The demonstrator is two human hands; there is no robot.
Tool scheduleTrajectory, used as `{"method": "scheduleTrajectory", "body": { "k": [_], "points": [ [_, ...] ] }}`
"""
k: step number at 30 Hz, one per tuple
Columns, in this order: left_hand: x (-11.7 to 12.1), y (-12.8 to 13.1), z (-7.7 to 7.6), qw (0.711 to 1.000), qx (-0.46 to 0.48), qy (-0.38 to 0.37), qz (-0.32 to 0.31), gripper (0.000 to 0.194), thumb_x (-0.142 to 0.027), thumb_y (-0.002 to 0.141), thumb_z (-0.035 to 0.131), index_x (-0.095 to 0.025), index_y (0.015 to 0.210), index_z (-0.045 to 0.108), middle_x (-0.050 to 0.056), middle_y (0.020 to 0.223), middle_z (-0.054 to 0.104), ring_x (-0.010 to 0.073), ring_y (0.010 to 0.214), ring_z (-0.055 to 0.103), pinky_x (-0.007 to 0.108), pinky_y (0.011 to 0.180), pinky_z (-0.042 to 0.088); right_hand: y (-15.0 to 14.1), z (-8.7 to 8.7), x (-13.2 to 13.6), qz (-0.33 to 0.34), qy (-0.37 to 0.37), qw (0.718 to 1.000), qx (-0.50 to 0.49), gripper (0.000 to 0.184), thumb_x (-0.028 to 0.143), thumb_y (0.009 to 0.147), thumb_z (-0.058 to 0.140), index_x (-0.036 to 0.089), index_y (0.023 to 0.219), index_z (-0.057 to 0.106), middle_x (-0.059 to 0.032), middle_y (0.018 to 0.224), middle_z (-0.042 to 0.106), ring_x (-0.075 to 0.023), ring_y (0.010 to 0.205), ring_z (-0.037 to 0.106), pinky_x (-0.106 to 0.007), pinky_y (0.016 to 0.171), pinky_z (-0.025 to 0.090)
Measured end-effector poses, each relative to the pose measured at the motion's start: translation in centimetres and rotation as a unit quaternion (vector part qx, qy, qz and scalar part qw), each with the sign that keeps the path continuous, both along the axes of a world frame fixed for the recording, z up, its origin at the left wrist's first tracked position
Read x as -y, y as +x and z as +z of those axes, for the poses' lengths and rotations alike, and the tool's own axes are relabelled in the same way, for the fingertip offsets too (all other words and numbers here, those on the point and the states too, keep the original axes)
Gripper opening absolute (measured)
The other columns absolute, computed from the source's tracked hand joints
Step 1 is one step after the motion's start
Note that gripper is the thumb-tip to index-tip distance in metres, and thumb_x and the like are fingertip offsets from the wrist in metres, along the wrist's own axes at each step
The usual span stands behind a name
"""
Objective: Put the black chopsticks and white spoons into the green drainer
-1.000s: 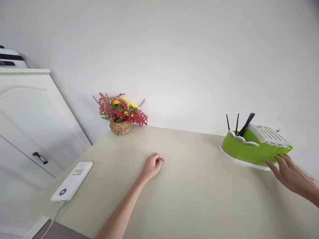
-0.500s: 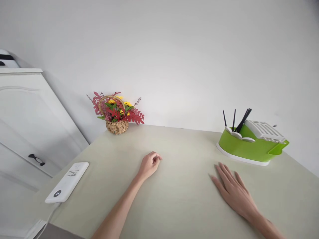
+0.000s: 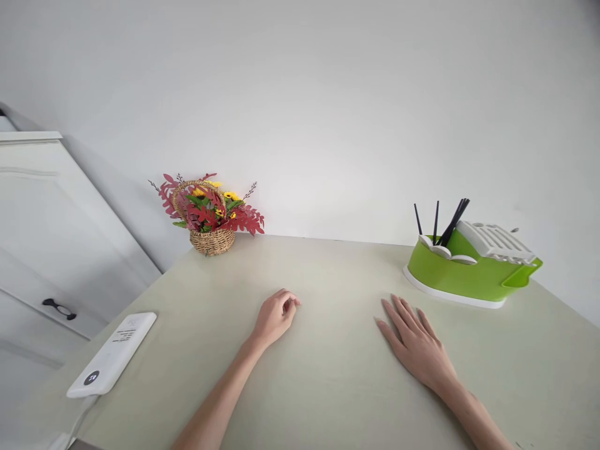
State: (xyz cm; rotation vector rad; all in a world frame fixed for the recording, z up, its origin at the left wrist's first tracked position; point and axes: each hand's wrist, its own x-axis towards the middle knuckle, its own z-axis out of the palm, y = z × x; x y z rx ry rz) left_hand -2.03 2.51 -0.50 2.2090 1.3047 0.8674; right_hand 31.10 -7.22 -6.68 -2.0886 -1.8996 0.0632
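My left hand [image 3: 275,317] rests on its side on the pale green tabletop [image 3: 323,375], fingers curled into a loose fist with nothing seen in it. To the right, my right hand [image 3: 417,344] lies palm down, fingers stretched out and slightly apart, holding nothing. Beyond it at the back right stands a green and white boat-shaped holder [image 3: 459,276], the thing nearest to that hand but apart from it. Black chopsticks [image 3: 452,222] stick up out of the holder. A wicker basket [image 3: 213,242] with red leaves and yellow flowers [image 3: 206,206] sits farther back, beyond my left hand.
A white power bank [image 3: 112,356] with a round dark display lies near the table's left edge, a white cable [image 3: 82,419] running from its near end. Left of the table stands a white cabinet [image 3: 65,231] with a dark handle [image 3: 59,309]. A wall [image 3: 319,125] borders the back.
My right hand has slid left and slightly away from me across the tabletop. My left hand stays curled in about the same place. The view has shifted a little.
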Motion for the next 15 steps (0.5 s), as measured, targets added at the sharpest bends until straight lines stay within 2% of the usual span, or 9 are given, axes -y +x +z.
{"method": "scheduleTrajectory", "body": {
  "k": [15],
  "points": [
    [0.87, 0.45, 0.24, 1.0, -0.024, 0.011, -0.013, 0.024, -0.016, 0.095, 0.044, -0.024, 0.088, 0.067, 0.002, 0.096, 0.069, 0.0155, 0.076, 0.062, 0.027, 0.067, 0.046, 0.39, 0.07, 0.16, 0.007, 0.019, 0.999, -0.024, 0.067, 0.061, 0.104, 0.027, 0.026, 0.16, 0.037, -0.0001, 0.169, 0.028, -0.0207, 0.157, 0.022, -0.05, 0.13, 0.019]
  ]
}}
